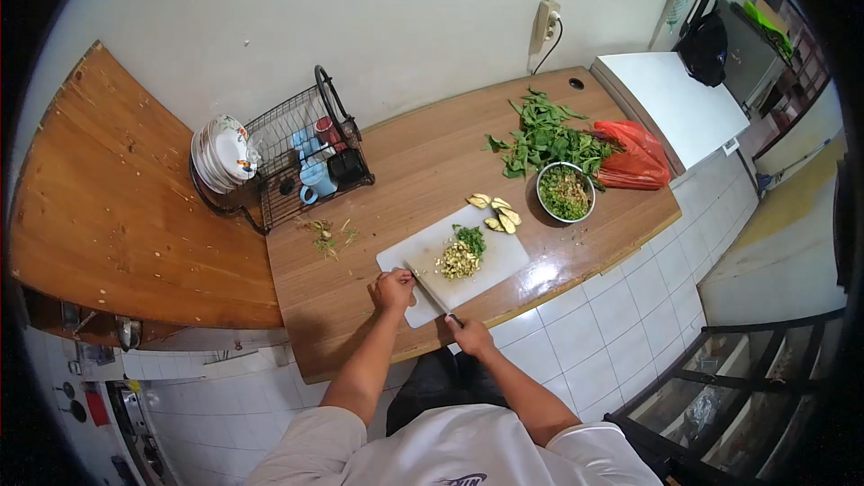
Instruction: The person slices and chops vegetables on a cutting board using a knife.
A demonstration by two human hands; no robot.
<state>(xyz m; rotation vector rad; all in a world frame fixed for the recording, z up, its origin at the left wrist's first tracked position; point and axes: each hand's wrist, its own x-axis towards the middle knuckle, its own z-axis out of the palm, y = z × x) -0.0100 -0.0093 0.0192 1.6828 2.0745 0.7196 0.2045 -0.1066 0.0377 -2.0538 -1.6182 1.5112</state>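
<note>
My right hand (472,338) is closed round the dark handle of a knife (430,290), whose blade lies over the white cutting board (502,256). At the board's left edge, my left hand (394,290) has its fingers bent together beside the blade tip; what they hold, if anything, is too small to make out. Chopped pale pieces (458,260) and chopped greens (470,238) lie in a pile mid-board. Larger yellowish pieces with dark skin (502,216) rest at the board's top corner.
A metal bowl (565,193) of chopped greens stands right of the board, near leafy greens (544,130) and a red plastic bag (637,157). Trimmings (331,238) lie to the left. Behind them is a black dish rack (279,189) with plates (220,155) and cups.
</note>
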